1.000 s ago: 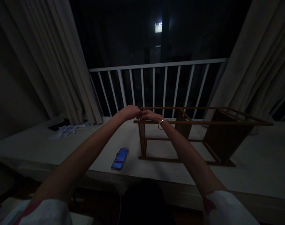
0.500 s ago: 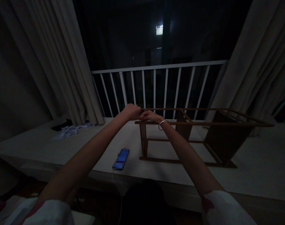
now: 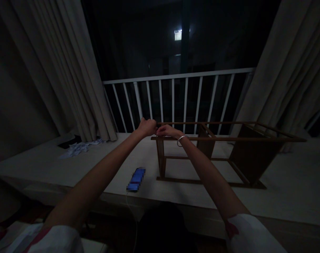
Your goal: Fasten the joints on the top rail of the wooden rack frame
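Observation:
A dark wooden frame (image 3: 228, 138) of thin rails lies on its side on a pale raised platform (image 3: 294, 182). My left hand (image 3: 147, 127) is a closed fist at the frame's upper left corner. My right hand (image 3: 167, 130), with a silver bangle on the wrist, pinches at that same corner, fingertips meeting the left fist. Whatever sits between the fingers is too small and dark to make out. Both arms are stretched forward.
A phone (image 3: 136, 179) with a lit blue screen and a white cable lies near the platform's front edge. Crumpled papers (image 3: 79, 147) and a dark flat object (image 3: 68, 140) lie at the left. A white railing (image 3: 175, 100) stands behind, curtains (image 3: 70, 70) at both sides.
My left fist has tipped slightly upward at the frame's corner. The right hand and the frame stay where they were; the view shifted only a little.

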The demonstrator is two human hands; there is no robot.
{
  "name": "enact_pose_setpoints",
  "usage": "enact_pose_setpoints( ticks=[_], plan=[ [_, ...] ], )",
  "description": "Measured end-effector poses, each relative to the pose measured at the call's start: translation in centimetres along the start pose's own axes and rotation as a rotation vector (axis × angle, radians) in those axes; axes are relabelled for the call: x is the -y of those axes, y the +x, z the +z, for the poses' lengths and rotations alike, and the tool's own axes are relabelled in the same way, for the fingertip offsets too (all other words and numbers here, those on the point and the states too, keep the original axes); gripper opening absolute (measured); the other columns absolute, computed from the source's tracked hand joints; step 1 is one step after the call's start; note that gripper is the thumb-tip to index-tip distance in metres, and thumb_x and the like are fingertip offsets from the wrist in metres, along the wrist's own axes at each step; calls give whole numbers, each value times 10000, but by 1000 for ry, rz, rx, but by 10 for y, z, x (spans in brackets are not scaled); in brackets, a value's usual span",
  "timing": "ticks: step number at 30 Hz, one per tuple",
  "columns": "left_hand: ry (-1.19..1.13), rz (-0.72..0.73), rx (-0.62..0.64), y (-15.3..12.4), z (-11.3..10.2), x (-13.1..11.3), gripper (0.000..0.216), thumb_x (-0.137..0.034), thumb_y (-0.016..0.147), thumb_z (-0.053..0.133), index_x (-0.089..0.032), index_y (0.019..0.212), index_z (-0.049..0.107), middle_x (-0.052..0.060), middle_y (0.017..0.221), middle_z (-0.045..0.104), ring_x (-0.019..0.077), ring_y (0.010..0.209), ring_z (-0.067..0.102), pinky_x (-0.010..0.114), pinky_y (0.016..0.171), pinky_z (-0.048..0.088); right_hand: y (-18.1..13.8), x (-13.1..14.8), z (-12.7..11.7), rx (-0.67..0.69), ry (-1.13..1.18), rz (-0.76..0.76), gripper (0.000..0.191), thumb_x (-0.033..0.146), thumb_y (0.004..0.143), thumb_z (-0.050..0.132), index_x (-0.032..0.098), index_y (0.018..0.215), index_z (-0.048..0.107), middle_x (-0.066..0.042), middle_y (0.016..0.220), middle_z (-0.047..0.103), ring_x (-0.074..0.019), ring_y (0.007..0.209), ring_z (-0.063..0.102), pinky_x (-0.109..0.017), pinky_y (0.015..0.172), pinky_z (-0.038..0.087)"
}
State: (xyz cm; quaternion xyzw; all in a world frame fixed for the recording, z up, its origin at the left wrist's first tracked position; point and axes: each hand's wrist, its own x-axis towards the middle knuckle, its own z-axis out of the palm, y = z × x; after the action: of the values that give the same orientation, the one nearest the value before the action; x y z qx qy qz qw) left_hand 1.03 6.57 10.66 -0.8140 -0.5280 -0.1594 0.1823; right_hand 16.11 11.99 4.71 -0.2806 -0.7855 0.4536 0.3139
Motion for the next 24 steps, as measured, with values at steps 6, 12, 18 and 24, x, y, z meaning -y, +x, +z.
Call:
enact_pose_setpoints(
  ticks=[6, 12, 18, 24],
  plan=[
    [9, 97, 16, -4, 5, -2, 77, -202, 635, 550, -157, 627, 611, 91, 651, 602, 239, 760, 548, 412, 838, 182, 2, -4, 0, -9, 16, 3, 247, 311, 544, 659, 118, 696, 631, -9, 662, 595, -84, 594, 492, -195, 539, 343],
    [35, 146, -54, -12, -2, -3, 161, -163, 686, 481, -194, 646, 634, 87, 757, 616, 216, 859, 514, 372, 824, 184, 4, -6, 1, -12, 11, -14, 277, 335, 531, 670, 110, 681, 610, -4, 658, 580, -78, 596, 479, -200, 555, 340],
    [36, 100, -109, -22, -6, -6, 190, -294, 724, 493, -201, 790, 645, 90, 840, 607, 215, 899, 491, 355, 815, 234, 4, -5, 1, 14, 35, -71, 272, 335, 545, 668, 112, 665, 568, 3, 668, 575, -83, 624, 488, -207, 586, 351],
    [40, -126, -125, -25, -9, -9, 321, -445, 724, 473, -185, 847, 613, 84, 904, 595, 215, 912, 509, 328, 787, 331, 2, -2, 3, 21, 19, -90, 264, 316, 550, 670, 109, 686, 579, -10, 716, 594, -89, 658, 500, -215, 625, 362]
  ],
)
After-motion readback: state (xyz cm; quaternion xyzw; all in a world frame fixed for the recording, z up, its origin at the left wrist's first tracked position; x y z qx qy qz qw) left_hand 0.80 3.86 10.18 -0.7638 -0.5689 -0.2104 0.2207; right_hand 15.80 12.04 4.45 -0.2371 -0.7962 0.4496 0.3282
